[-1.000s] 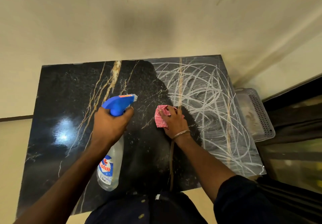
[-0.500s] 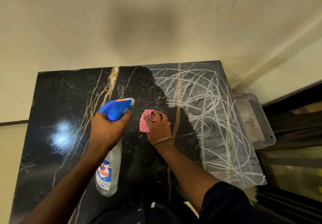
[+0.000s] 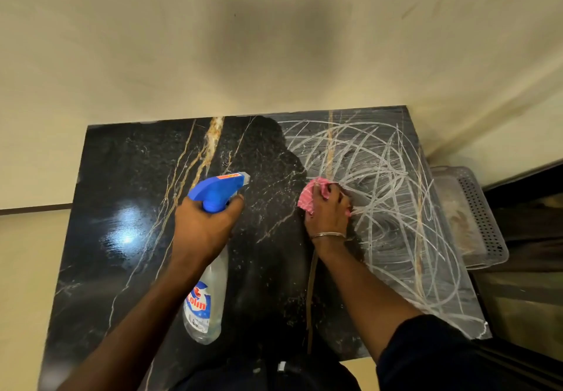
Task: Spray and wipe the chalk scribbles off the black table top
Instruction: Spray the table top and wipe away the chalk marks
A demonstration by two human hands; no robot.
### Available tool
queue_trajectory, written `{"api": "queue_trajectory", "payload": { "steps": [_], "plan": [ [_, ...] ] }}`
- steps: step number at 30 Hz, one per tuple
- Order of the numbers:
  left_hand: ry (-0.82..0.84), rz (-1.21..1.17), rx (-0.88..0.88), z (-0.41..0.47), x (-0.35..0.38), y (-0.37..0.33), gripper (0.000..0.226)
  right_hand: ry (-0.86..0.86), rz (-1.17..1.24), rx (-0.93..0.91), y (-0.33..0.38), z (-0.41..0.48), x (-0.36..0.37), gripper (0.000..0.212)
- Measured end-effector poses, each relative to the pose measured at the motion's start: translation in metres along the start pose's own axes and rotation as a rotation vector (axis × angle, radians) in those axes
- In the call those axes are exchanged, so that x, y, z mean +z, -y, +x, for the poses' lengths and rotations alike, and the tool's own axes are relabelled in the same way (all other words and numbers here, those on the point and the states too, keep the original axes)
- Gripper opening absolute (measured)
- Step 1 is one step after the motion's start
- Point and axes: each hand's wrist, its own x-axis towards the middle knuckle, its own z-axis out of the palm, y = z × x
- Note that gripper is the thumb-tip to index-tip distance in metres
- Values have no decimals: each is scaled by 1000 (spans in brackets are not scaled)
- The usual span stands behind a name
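Note:
The black marble table top [image 3: 128, 177] with gold veins fills the middle of the view. White chalk scribbles [image 3: 393, 208] cover its right part; the left and middle look dark and glossy. My left hand [image 3: 204, 229] grips a clear spray bottle [image 3: 204, 308] with a blue trigger head, held above the table's middle with its nozzle pointing right. My right hand [image 3: 329, 214] presses a pink checked cloth [image 3: 307, 198] flat on the table at the left edge of the scribbles.
A cream wall rises behind the table. A grey perforated plastic tray [image 3: 478, 217] sits just off the table's right edge, beside a dark frame. The table's near edge is against my body.
My right hand slid the cloth left over the table, then back right to the edge of the scribbles. My left hand keeps the bottle in much the same place.

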Motion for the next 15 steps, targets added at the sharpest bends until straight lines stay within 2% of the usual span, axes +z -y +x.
{"api": "queue_trajectory", "payload": {
  "steps": [5,7,9,11,13,15],
  "plan": [
    [-6,2,-1,2,6,-3,10,56,-29,-499,21,3,12,67],
    [-2,8,-3,3,6,-4,9,63,-62,-595,3,17,8,71],
    [-9,12,-10,5,5,-4,12,77,-66,-484,-22,28,2,71],
    [-22,10,-16,7,4,-5,11,45,-42,-209,-41,37,-2,70],
    [-23,0,-34,7,4,-7,10,3,-16,57,-38,44,-5,68],
    [-21,-9,-47,7,4,-9,10,-14,-3,198,-13,46,-9,66]
  ]
}}
